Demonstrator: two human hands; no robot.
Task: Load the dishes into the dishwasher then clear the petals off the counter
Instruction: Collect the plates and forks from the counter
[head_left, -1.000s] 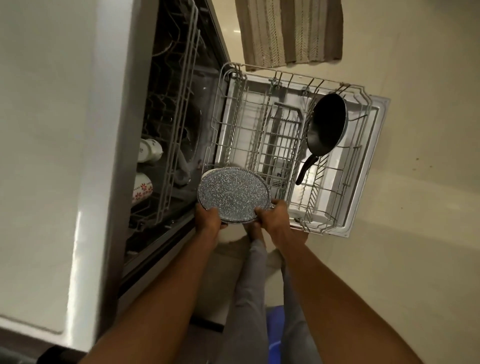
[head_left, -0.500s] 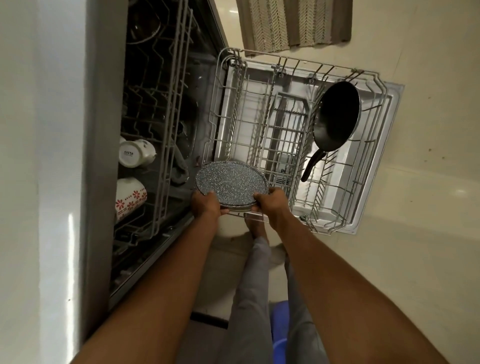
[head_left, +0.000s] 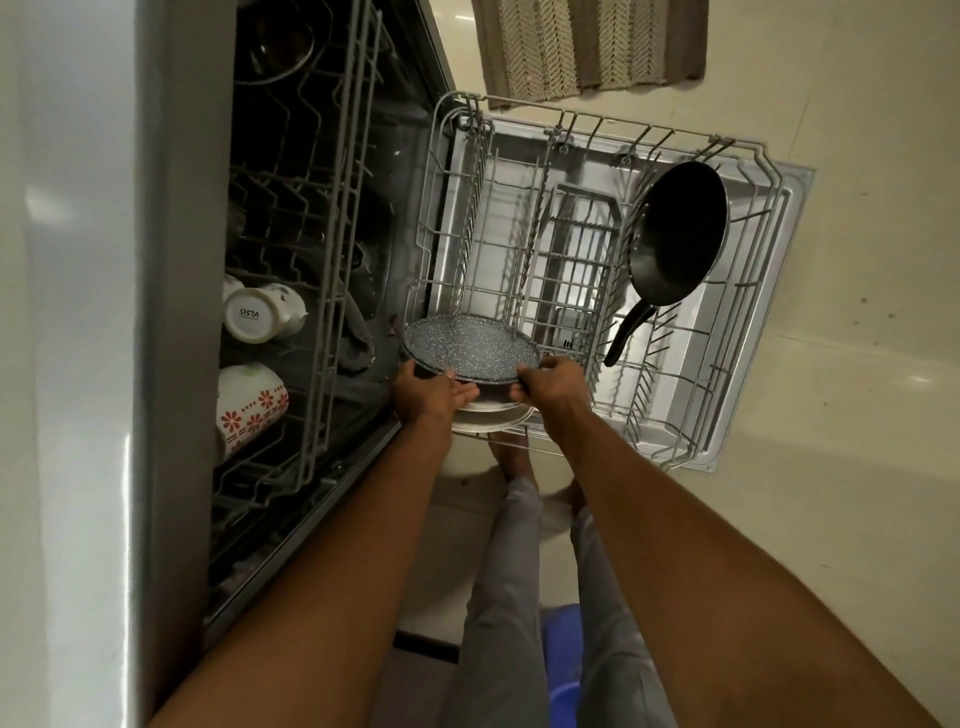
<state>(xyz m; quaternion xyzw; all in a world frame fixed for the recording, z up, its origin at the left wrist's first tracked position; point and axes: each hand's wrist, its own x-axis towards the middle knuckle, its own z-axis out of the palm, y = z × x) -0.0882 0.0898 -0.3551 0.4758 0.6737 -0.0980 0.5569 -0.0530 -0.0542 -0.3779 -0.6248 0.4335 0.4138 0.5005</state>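
Two hands are working the same stack of plates (head_left: 471, 347) right now, at the near left corner of the pulled-out lower rack (head_left: 691, 426). The left hand (head_left: 423, 391) is gripping the stack's rim at about eight o'clock, fingers curling underneath, and the right hand (head_left: 553, 382) is pinching the rim at about four o'clock, thumb riding on top. The top plate is showing a grey speckled face, tilting slightly away from the person, with paler plates peeking out beneath it between the two hands. Rack tines are rising just behind the stack at twelve o'clock; whether the plates are already sitting in the tines, I cannot tell.

Over at two o'clock from the plates, a black frying pan (head_left: 675, 234) is leaning in the right side of the same rack, handle pointing down toward seven o'clock. At nine o'clock, inside the dishwasher (head_left: 171, 332), the upper rack (head_left: 332, 260) is carrying a white mug (head_left: 260, 319) lying on its side and, nearer the person, a cup with red flowers (head_left: 252, 405). A striped mat (head_left: 587, 47) is lying on the floor at twelve o'clock, beyond the open door.
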